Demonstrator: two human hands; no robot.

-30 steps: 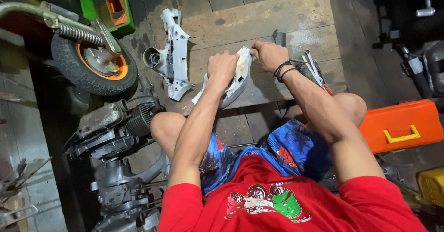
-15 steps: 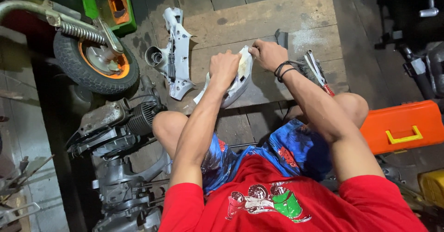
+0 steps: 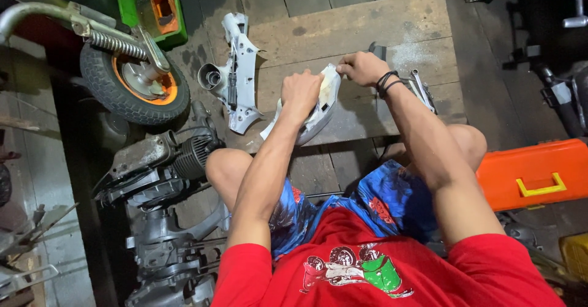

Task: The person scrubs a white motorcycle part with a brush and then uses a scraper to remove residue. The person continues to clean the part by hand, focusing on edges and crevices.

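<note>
Sitting with knees apart before a low wooden board (image 3: 367,31), the person reaches both bare arms forward and down. The left hand (image 3: 301,93) lies on top of a white plastic panel (image 3: 318,114), knuckles up, fingers curled and pressing a yellowish pad against it. The right hand (image 3: 362,68), wrist banded in black, is bent inward with its fingers pinched on the panel's far upper edge. The panel rests tilted at the board's near edge, between the two hands and above the gap between the knees. A second white panel (image 3: 239,68) lies just left of it, partly off the board. Wrenches (image 3: 422,89) lie beside the right forearm. A small wheel (image 3: 131,86) and an engine (image 3: 165,160) stand at left, an orange toolbox (image 3: 533,172) at right, a green tray (image 3: 153,7) beyond.
</note>
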